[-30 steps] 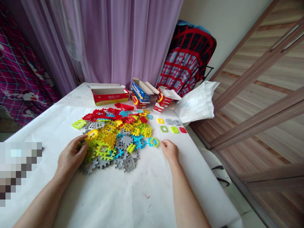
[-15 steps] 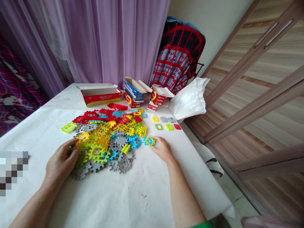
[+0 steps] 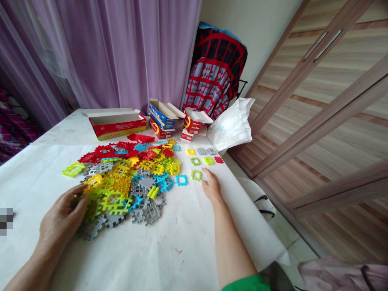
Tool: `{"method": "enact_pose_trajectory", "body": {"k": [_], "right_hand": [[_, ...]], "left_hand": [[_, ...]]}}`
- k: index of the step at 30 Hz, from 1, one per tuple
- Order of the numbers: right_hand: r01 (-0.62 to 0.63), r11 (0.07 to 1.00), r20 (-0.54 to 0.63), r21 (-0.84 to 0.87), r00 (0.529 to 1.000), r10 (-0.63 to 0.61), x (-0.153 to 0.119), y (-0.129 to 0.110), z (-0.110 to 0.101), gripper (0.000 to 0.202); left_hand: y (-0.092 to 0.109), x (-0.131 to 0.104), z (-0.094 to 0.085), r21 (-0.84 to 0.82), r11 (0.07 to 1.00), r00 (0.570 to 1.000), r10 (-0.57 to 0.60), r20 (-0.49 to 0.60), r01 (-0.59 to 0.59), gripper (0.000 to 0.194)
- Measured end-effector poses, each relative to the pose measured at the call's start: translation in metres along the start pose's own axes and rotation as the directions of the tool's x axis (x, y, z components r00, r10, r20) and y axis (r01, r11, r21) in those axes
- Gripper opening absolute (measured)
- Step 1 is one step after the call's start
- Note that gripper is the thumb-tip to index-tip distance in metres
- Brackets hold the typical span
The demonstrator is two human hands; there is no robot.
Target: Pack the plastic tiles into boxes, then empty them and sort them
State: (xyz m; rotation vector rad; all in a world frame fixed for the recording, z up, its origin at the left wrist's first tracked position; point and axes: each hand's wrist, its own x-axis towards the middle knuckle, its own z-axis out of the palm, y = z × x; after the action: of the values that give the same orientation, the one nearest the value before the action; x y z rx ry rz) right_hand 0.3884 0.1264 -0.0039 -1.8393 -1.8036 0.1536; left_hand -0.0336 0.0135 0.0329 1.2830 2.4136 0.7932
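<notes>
A heap of flat interlocking plastic tiles (image 3: 127, 178) in red, yellow, green, blue and grey lies on a white-covered table (image 3: 169, 250). My left hand (image 3: 62, 216) rests on the heap's near left edge, fingers spread over green and grey tiles. My right hand (image 3: 211, 186) lies flat on the table, its fingertips right beside a green frame tile (image 3: 196, 175) that sits apart from the heap next to a blue tile (image 3: 181, 180). Beyond them stand two short rows of single tiles (image 3: 203, 156). Neither hand grips anything.
Open cardboard boxes stand at the table's far side: a long red one (image 3: 117, 123), a blue and red one (image 3: 162, 119), a small red one (image 3: 192, 123). A white plastic bag (image 3: 232, 127) lies at the right corner. The table's right edge drops to a wooden floor.
My right hand has slid the green frame tile out of the heap to the right, toward the rows of single tiles. The left hand stays on the heap. The camera has turned right.
</notes>
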Motion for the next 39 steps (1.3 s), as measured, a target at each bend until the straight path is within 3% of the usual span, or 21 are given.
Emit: {"method": "enact_pose_trajectory", "body": {"k": [5,12,16,27,39], "right_hand": [[-0.173,0.98,-0.003,-0.101,0.985,0.174,-0.005,-0.012,-0.005,0.036],[-0.164,0.927,0.001,-0.338,0.985,0.175,-0.013,-0.048,-0.006,0.048],[-0.171,0.924,0.01,-0.342,0.983,0.185,-0.012,-0.045,-0.004,0.04],[-0.145,0.934,0.0,-0.327,0.988,0.153,-0.013,-0.049,-0.006,0.045],[-0.111,0.951,-0.004,-0.288,0.993,0.115,-0.011,-0.038,-0.002,0.041]], "left_hand": [[-0.002,0.0,0.001,0.004,1.0,1.0,0.007,-0.006,-0.007,0.057],[0.0,0.0,0.0,0.004,1.0,1.0,0.018,-0.017,-0.017,0.055],[0.003,-0.001,-0.001,0.012,1.0,1.0,0.003,-0.002,-0.003,0.056],[-0.001,-0.001,-0.001,0.035,0.999,1.0,0.009,0.006,-0.009,0.056],[0.006,-0.003,-0.005,0.026,1.0,1.0,0.015,0.009,-0.016,0.057]]}}
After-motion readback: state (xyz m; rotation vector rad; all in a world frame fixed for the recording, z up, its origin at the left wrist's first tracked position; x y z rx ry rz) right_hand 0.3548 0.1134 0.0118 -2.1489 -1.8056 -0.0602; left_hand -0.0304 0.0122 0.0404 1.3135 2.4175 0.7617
